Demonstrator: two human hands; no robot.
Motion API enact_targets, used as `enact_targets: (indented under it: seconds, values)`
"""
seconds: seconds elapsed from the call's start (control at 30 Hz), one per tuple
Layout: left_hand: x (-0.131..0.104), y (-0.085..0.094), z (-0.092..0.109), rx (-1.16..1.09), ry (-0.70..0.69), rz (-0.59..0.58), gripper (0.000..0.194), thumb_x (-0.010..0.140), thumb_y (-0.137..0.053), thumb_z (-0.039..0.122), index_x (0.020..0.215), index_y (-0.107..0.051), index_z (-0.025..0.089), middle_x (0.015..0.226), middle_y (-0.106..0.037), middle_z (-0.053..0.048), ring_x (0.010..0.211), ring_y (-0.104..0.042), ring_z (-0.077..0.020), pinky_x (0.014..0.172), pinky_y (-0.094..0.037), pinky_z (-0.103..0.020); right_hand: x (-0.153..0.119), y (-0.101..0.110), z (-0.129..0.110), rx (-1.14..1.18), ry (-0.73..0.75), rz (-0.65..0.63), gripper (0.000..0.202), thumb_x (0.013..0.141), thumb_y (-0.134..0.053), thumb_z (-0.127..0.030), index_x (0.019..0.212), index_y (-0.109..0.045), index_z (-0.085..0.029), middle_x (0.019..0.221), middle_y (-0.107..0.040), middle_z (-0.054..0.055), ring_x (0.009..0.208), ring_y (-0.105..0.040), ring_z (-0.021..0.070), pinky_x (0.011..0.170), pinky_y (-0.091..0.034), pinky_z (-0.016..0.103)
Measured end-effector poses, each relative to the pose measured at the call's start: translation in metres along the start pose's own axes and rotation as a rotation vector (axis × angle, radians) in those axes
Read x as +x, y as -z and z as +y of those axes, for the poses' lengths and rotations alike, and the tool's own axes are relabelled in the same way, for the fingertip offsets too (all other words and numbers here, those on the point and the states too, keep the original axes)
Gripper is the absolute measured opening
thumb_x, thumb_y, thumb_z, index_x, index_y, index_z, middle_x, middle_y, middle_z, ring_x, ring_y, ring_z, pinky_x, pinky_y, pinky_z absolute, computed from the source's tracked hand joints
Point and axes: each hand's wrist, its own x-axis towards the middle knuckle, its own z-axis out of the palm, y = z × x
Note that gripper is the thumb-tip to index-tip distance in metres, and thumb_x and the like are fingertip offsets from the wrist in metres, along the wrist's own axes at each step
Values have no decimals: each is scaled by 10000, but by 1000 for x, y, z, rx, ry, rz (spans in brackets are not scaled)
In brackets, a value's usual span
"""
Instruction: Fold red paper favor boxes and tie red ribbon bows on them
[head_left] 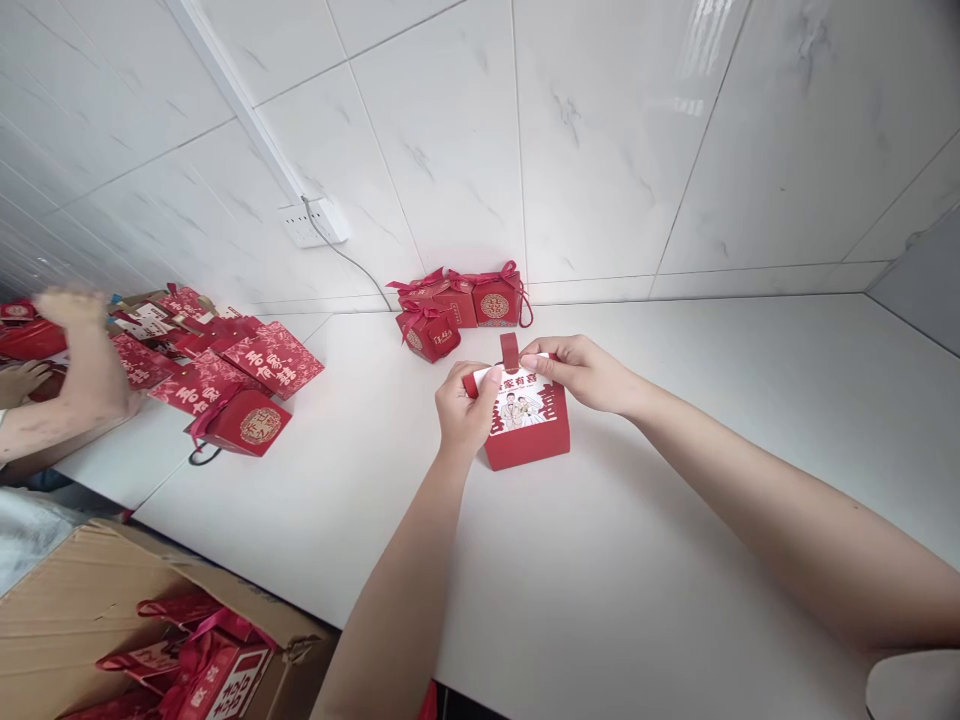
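Observation:
A red box (529,447) with a white printed panel (519,408) showing a couple and red characters stands on the white table. My left hand (466,408) grips its upper left corner, thumb on the panel. At the top right edge, my right hand (581,372) pinches the box near the base of a short red strap (509,352), which sticks up between both hands. The fingers behind the box are hidden.
Small red boxes with ribbons (495,298) stand by the tiled wall. On the left lie red bags (274,358) and another box (251,422). A cardboard carton (90,575) holds more red packages at lower left. Another person's arms (97,370) are at far left.

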Motion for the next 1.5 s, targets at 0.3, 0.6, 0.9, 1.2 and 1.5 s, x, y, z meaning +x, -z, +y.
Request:
enact_targets:
  seconds: [0.3, 0.6, 0.9, 1.2, 1.5]
  values:
    - [1, -3, -37, -103, 200, -67, 457, 905, -428, 609, 1043, -601, 209, 975, -684, -53, 895, -636, -178, 762, -492, -274, -5, 23, -6, -442, 19, 47, 265, 853, -612, -467, 912, -639, -211, 962, -730, 55, 853, -677, 223, 738, -524, 352]
    - [0, -4, -75, -92, 446, -181, 486, 854, -502, 641, 1134, -494, 244, 1004, -664, -45, 905, -640, -182, 819, -492, -322, 10, -1, 58, -215, -249, 425, 487, 917, -408, -618, 1210, -442, -230, 1153, -685, 114, 940, -675, 245, 774, -523, 367]
    - [-1, -4, -81, -107, 401, -256, 534, 891, -394, 658, 1016, -627, 194, 1099, -642, -93, 1092, -583, -241, 987, -439, -372, 6, -28, 96, 74, -141, 529, 458, 862, -456, -684, 900, -561, -240, 956, -684, 40, 850, -633, 221, 762, -530, 349]
    - [1, -3, -77, -347, 442, -233, 339, 831, -631, 500, 956, -693, 191, 1070, -684, -69, 1155, -574, -252, 1047, -420, -380, 7, -17, 104, 51, -79, 448, 508, 887, -450, -651, 1000, -678, -212, 1047, -714, 58, 985, -644, 271, 857, -508, 377]
    - [8, -3, -77, -685, 512, -4, 394, 859, -615, 461, 1124, -660, 172, 1225, -674, -91, 1174, -609, -246, 1037, -459, -398, 8, -10, 103, 149, -10, 271, 394, 934, -426, -578, 1119, -582, -267, 1192, -634, 36, 947, -662, 187, 841, -524, 355]
